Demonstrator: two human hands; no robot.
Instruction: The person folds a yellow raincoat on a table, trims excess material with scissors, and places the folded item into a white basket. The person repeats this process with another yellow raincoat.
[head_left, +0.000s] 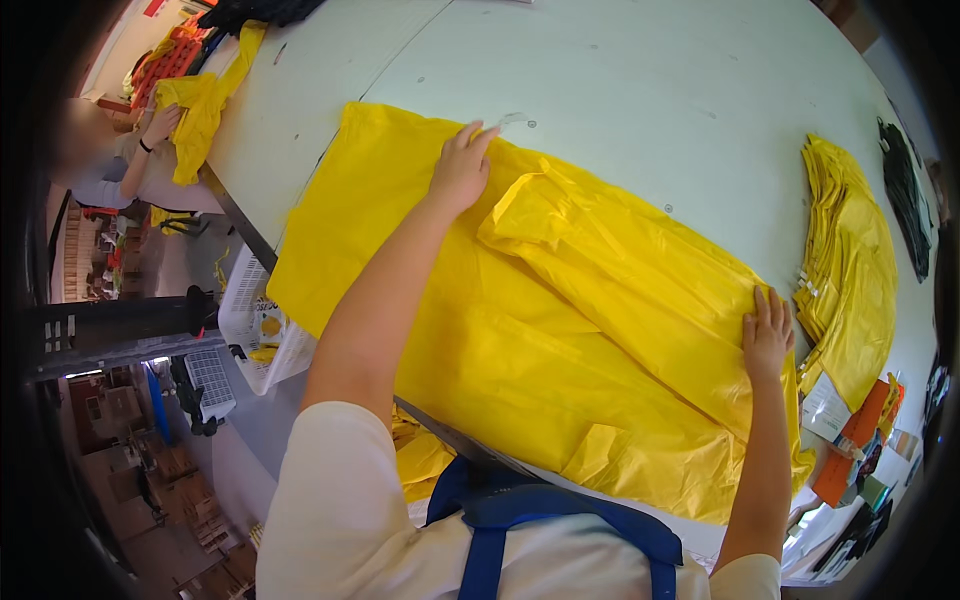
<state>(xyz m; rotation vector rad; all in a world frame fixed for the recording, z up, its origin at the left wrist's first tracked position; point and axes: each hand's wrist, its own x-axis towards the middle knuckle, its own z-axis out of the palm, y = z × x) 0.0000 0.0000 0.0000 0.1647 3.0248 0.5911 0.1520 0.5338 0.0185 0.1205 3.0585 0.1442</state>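
A large yellow raincoat-like garment (440,290) of thin, shiny material lies spread across the pale table in front of me. One sleeve (590,250) is folded over its body and runs toward the right end. My left hand (463,170) rests at the garment's far edge, fingers stretched out and pointing away from me. At the right end, near the collar side or hem (I cannot tell which), my right hand (767,335) lies with its fingers extended on the yellow material. Neither hand is wrapped around anything. A smaller cuff-like flap (597,453) shows near the front edge.
A stack of folded yellow garments (848,270) sits at the right, beside dark folded cloth (905,200). An orange box (850,445) stands nearer. At left, a white basket (240,325) stands below the table edge. A co-worker's hand (160,127) holds yellow cloth (205,105).
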